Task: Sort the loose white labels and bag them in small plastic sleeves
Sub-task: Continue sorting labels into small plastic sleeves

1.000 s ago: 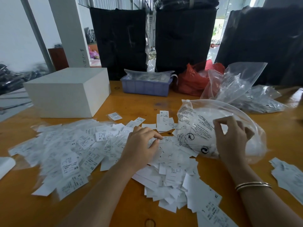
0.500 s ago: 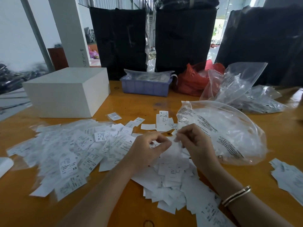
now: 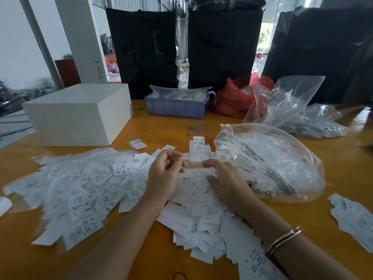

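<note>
We are finding the loose white labels (image 3: 96,184) spreading across the surface (image 3: 343,174), mostly left of and beneath both hands. The left hand (image 3: 163,174) is pinching a small clear sleeve (image 3: 191,159) lying crosswise; the right hand (image 3: 228,182) is lying flat, fingers extended, pressing labels beside it.

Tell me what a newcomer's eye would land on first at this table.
First, the wide spread of loose white labels covering the orange table in front of the person, with the left hand and right hand working at its middle. Next, the big clear plastic bag lying just right of the hands, and the white box at back left.
</note>
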A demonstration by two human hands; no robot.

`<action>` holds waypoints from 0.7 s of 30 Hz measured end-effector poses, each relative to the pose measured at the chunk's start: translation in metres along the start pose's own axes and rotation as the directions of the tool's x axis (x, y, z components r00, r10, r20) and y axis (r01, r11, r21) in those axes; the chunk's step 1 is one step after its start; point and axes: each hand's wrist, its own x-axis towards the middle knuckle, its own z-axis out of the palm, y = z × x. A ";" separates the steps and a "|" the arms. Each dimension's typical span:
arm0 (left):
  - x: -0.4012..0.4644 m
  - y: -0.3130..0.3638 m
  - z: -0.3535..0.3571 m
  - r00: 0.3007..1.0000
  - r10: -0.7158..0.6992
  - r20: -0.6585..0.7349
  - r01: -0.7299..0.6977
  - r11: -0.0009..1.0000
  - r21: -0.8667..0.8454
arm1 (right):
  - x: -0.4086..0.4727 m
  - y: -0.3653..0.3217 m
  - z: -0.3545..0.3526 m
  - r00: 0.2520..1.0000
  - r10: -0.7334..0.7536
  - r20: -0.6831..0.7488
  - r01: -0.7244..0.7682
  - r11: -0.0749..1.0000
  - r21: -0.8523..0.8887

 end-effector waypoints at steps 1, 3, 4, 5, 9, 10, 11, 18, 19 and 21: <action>0.000 0.000 0.000 0.999 -0.012 -0.031 0.012 1.000 -0.001 | 0.000 0.002 0.003 0.998 -0.023 0.062 0.031 0.991 -0.131; 0.001 -0.001 -0.001 0.997 -0.035 -0.072 0.035 0.999 -0.009 | 0.000 0.004 0.007 0.992 -0.042 0.117 0.073 0.959 -0.273; 0.001 -0.001 0.000 0.996 -0.042 -0.081 0.041 0.999 -0.010 | 0.001 0.004 0.007 0.993 -0.044 0.111 0.075 0.952 -0.295; 0.001 -0.001 0.000 0.995 -0.045 -0.087 0.044 0.999 -0.007 | 0.001 0.004 0.008 0.994 -0.049 0.095 0.076 0.950 -0.304; 0.000 -0.001 0.001 0.993 -0.054 -0.101 0.057 0.998 0.030 | 0.003 0.004 0.006 0.992 -0.091 0.091 0.119 0.919 -0.375; 0.000 -0.001 0.001 0.993 -0.057 -0.101 0.060 0.998 0.026 | 0.003 0.004 0.005 0.991 -0.103 0.089 0.129 0.913 -0.386; 0.000 -0.001 0.001 0.993 -0.061 -0.098 0.063 0.998 0.017 | 0.003 0.004 0.003 0.992 -0.112 0.066 0.129 0.915 -0.382; -0.001 0.003 0.001 0.996 -0.041 -0.082 0.040 0.999 -0.021 | 0.000 -0.004 -0.007 0.956 0.146 -0.254 -0.108 0.982 0.158; -0.001 0.002 0.001 0.996 -0.037 -0.082 0.035 0.999 -0.026 | 0.000 -0.004 -0.008 0.953 0.179 -0.243 -0.124 0.967 0.224; 0.000 0.000 0.002 0.995 -0.040 -0.089 0.038 0.999 -0.025 | 0.001 -0.004 -0.009 0.954 0.218 -0.206 -0.129 0.918 0.376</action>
